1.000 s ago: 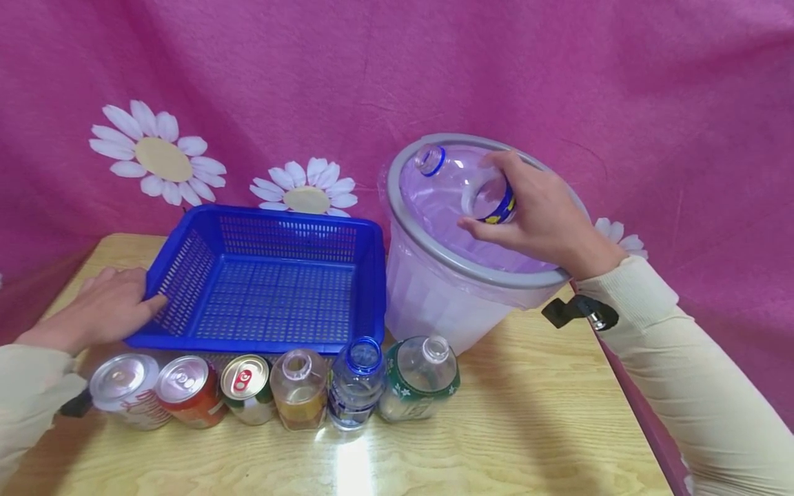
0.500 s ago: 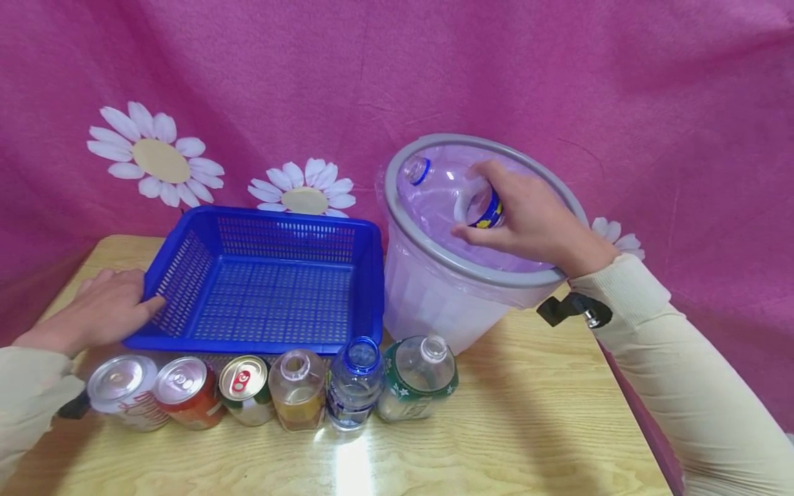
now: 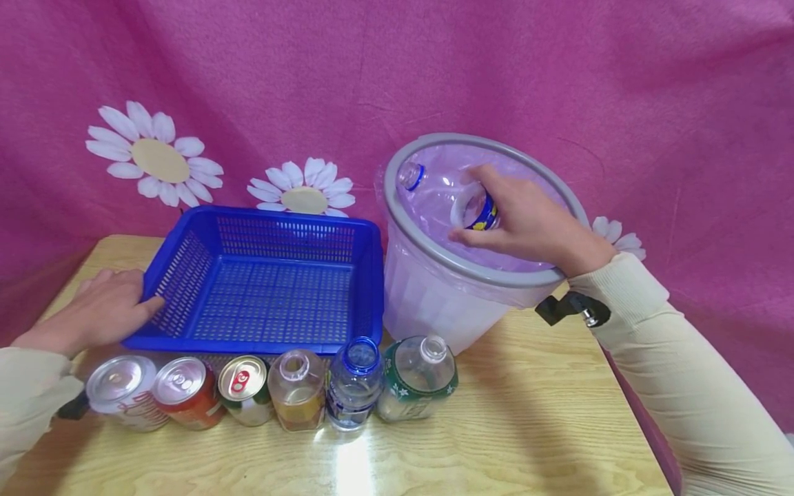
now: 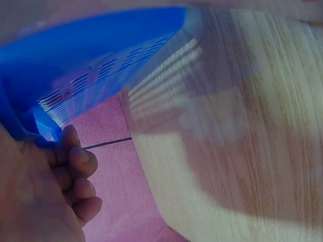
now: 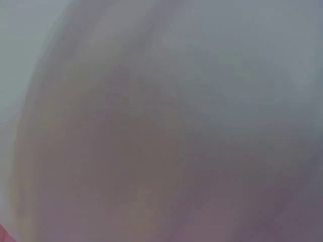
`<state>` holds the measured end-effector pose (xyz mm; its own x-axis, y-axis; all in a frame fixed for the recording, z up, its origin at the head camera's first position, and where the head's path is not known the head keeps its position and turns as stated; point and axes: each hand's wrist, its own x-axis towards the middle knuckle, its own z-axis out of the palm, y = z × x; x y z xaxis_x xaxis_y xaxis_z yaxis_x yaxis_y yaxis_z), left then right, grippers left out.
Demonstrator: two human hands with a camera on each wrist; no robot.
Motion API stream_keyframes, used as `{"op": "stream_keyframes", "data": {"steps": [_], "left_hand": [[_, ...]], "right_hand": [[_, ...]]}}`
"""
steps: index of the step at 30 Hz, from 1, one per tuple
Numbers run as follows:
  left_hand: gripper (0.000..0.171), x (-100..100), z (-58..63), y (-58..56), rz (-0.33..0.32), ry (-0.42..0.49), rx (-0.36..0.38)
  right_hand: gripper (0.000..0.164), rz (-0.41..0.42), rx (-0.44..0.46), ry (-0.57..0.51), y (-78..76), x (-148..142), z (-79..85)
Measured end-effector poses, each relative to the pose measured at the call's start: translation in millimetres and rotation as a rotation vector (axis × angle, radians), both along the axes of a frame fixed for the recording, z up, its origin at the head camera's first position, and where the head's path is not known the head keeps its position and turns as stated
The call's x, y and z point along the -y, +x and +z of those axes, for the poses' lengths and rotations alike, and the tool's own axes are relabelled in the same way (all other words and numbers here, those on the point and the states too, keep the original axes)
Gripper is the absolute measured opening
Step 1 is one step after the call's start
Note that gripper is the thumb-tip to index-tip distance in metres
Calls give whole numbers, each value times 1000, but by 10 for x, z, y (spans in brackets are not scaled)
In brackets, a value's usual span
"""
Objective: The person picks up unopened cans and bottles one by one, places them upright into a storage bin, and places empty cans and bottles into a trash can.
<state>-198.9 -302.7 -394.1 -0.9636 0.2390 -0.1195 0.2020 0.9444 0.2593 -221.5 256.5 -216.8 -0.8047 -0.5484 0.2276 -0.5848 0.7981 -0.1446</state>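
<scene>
In the head view my right hand (image 3: 530, 217) grips a clear plastic bottle (image 3: 476, 207) with a blue and yellow label. Thumb and fingers lie on either side of it, and its neck points left inside the mouth of the lined bin (image 3: 446, 265). The right wrist view is only a blur. My left hand (image 3: 105, 306) holds the left rim of the blue basket (image 3: 282, 344), its thumb over the inner side. In the left wrist view, curled fingers (image 4: 83, 161) of that hand show beneath the rim, outside the slotted wall.
Along the basket's front stand a white can (image 3: 124, 393), an orange can (image 3: 188, 393), a green and white can (image 3: 245, 389), a bottle with amber liquid (image 3: 298, 393), a blue-necked bottle (image 3: 355, 386) and a green-labelled bottle (image 3: 418, 379). A pink cloth (image 3: 372, 76) hangs behind the table (image 3: 527, 406).
My right hand has moved a little left and down with the bottle, deeper over the bin's mouth. The left hand and basket have stayed put.
</scene>
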Motion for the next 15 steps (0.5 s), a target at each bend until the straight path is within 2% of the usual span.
{"op": "stream_keyframes", "data": {"steps": [6, 15], "left_hand": [[40, -11, 8, 3, 2, 1, 11], [42, -3, 3, 4, -2, -13, 11]], "right_hand": [[76, -32, 35, 3, -2, -9, 8], [65, -42, 73, 58, -17, -5, -3]]}}
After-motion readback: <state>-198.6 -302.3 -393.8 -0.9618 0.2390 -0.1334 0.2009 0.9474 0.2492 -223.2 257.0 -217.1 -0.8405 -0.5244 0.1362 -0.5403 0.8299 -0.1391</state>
